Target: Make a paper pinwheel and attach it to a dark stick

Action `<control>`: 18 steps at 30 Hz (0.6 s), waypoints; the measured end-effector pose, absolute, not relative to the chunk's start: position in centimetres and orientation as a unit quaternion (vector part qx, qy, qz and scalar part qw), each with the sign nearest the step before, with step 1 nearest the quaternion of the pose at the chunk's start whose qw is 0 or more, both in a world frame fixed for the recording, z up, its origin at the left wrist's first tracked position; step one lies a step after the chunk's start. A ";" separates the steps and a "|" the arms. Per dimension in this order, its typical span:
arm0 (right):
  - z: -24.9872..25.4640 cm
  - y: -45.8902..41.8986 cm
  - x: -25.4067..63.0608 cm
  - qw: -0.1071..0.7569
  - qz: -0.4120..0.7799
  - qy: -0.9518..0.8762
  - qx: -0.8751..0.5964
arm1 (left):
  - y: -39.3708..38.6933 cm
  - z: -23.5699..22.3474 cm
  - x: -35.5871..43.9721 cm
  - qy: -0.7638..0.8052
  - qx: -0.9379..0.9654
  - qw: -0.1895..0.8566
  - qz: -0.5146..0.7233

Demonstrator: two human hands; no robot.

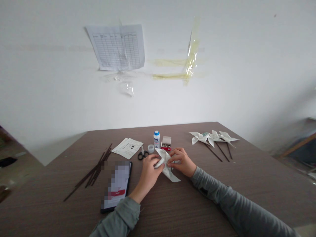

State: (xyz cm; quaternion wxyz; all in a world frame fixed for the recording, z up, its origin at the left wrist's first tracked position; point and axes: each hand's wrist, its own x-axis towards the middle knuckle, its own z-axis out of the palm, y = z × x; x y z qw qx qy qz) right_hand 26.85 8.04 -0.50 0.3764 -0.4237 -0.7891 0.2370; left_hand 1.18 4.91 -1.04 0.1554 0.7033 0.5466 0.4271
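My left hand (150,171) and my right hand (181,161) both grip a folded white printed-paper pinwheel (171,174) at the middle of the table. Its blades stick out between my hands, and my fingers hide its centre. Just beyond my hands lie black-handled scissors (143,154), nearest my left hand. A white glue bottle with a blue cap (156,139) and a small open box of pins (166,143) stand close to my right hand.
On the brown wood-grain table (222,184) lie dark thin sticks (95,171), printed papers (127,148), a phone with a blurred screen (116,186) and a small clear cup (150,148). Several finished paper pinwheels on sticks (212,138) lie at the back right.
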 end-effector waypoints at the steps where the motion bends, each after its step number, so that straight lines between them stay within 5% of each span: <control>1: -0.5 8.0 26.8 0.376 0.237 -0.789 -0.425 | 4.9 -1.0 1.2 0.546 0.704 0.158 0.426; 18: -0.1 7.6 26.4 0.398 0.220 -0.766 -0.454 | 5.0 -0.9 1.1 0.540 0.699 0.171 0.437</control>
